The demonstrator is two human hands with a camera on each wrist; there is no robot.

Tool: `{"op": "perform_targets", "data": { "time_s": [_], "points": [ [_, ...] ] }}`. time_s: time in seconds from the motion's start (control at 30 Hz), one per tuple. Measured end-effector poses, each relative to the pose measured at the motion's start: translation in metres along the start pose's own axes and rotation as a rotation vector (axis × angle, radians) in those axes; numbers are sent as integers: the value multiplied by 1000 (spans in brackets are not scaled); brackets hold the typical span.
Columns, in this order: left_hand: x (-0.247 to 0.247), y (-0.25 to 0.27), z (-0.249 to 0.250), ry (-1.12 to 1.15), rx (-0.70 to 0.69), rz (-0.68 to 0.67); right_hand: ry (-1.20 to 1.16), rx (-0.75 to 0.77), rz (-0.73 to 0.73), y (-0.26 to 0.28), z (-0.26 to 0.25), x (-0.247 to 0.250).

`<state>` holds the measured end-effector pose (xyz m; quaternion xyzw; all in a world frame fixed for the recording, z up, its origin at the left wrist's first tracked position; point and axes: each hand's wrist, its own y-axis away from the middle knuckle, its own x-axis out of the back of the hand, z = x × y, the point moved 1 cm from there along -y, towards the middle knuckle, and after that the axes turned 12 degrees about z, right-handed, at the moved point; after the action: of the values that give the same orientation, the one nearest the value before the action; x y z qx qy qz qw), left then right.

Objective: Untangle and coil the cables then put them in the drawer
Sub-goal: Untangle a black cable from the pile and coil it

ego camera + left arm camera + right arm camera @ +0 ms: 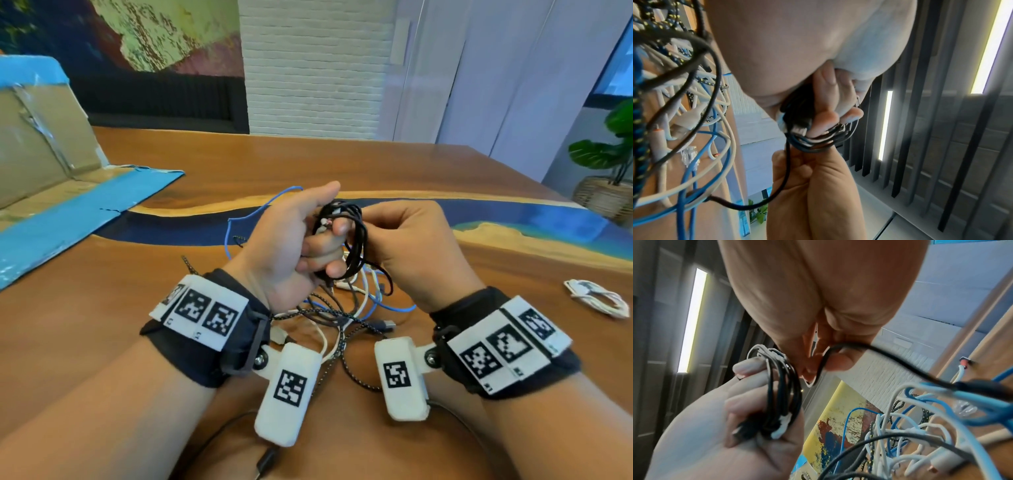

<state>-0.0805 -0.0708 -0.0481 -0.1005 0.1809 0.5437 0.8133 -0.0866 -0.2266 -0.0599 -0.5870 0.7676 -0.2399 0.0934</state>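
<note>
Left hand (287, 246) clenched round the black cable coil (346, 236), raised above the bench (102, 308), loops upright around its fingers. Right hand (407, 246), just right of the coil, pinches the black free tail (890, 356), which runs down into the tangled cables (335, 315) below both wrists. Judged next: the right hand, nearer the tail, wraps it leftward. 1 white coiled cable (596, 298) lies well apart.

A wooden table (205, 301) with a blue streak carries a cable tangle (342, 318) at 6 o'clock, a white coil (597, 298) at 3, flattened cardboard (51, 192) at 10.
</note>
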Motion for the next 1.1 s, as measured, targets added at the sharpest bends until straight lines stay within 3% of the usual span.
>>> {"op": "perform_targets", "data": {
  "time_s": [0.27, 0.5, 0.63, 0.8, 0.93, 1.1],
  "points": [
    [5, -4, 5, 20, -107, 288, -389, -261, -153, 10, 2, -17],
    [3, -5, 7, -29, -141, 410, -372, -201, -130, 12, 8, -20],
    [6, -9, 3, -182, -118, 302, -316, -235, 10, 13, 11, -23],
    [8, -2, 9, -223, -81, 160, -186, -185, 37, 12, 5, -20],
    [9, 2, 12, -350, -195, 60, -249, -215, -36, 8, -2, -13],
    [16, -3, 10, -310, -172, 146, -425, -298, -173, 10, -9, -11]
  ]
}}
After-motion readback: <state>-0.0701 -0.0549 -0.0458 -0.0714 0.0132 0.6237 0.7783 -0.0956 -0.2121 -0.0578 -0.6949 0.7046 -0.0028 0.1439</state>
